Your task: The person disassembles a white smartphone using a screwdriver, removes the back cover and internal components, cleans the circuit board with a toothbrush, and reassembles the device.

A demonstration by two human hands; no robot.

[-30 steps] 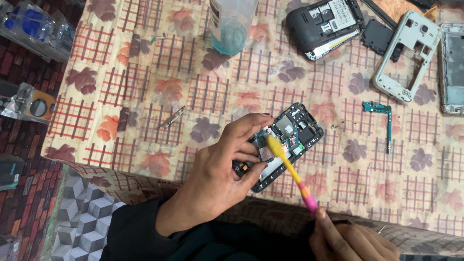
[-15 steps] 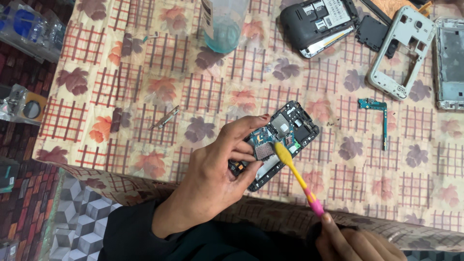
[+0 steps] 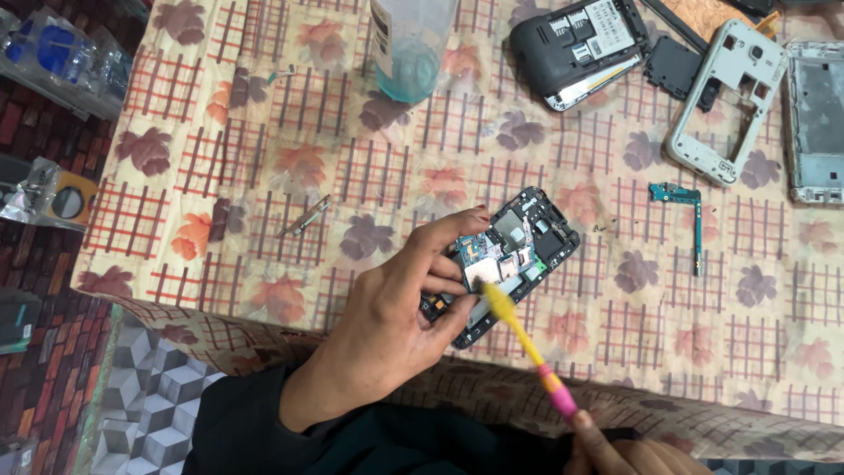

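Pinching opened phone (image 3: 508,258) between thumb and fingertips of left hand (image 3: 391,330), board side up, tilted toward the head camera; likely held so to bare the circuit board to the brush. Lifted just over the near edge of the table (image 3: 220,158). Right hand (image 3: 629,453) closed round pink handle end of yellow toothbrush (image 3: 527,343), low at frame bottom, mostly cut off; bristle tip touching the board's near side.

Relative to the phone: far left, clear cup (image 3: 409,48) with bluish liquid; left, small metal strip (image 3: 306,215), well apart. Right, teal flex board (image 3: 686,215), near. Far right, dark phone back (image 3: 580,48), grey frame (image 3: 725,101), metal frame (image 3: 818,123) at the right frame border. Open cloth left of and beyond the phone; table edge directly beneath, so little room toward the body.
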